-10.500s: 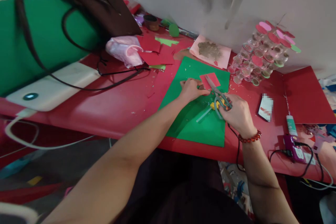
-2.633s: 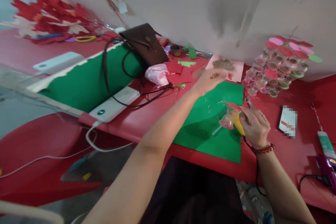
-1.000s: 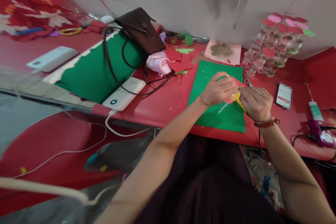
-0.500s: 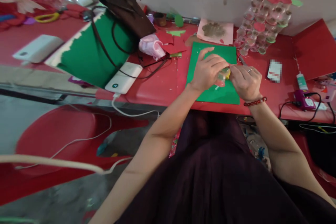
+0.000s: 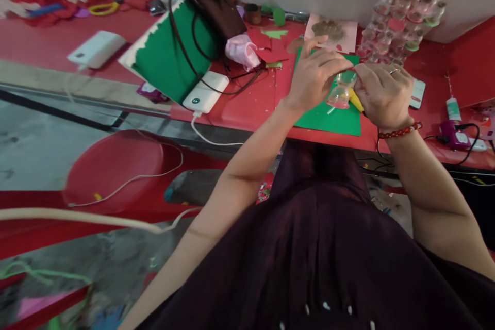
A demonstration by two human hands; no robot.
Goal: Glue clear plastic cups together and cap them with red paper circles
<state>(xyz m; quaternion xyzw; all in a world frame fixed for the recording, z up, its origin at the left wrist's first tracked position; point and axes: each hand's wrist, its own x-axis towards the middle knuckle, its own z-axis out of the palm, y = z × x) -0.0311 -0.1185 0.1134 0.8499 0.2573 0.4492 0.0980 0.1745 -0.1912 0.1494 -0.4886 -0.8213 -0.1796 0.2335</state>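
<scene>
In the head view, clock directions are taken from the clear hourglass-shaped cup, which is held between the two hands above the green sheet. At ten o'clock the left hand is seen with its fingertips closed on the upper rim of the cup, its index finger raised. At three o'clock the right hand is seen with its fingers pinched at the same rim, the fingertips of both hands being brought close together there; the exact grip is partly hidden. A ring and a beaded bracelet are worn on the right. Between three and four o'clock, just beside the right hand, a yellow object is partly covered.

At seven o'clock a translucent stick is laid on the sheet. At twelve, brown grains are spread on pink paper. Between one and two, clear cups topped with coloured discs are stacked. Beyond the right hand, at three, a phone is partly hidden. At nine, a white power bank is plugged into a cable.
</scene>
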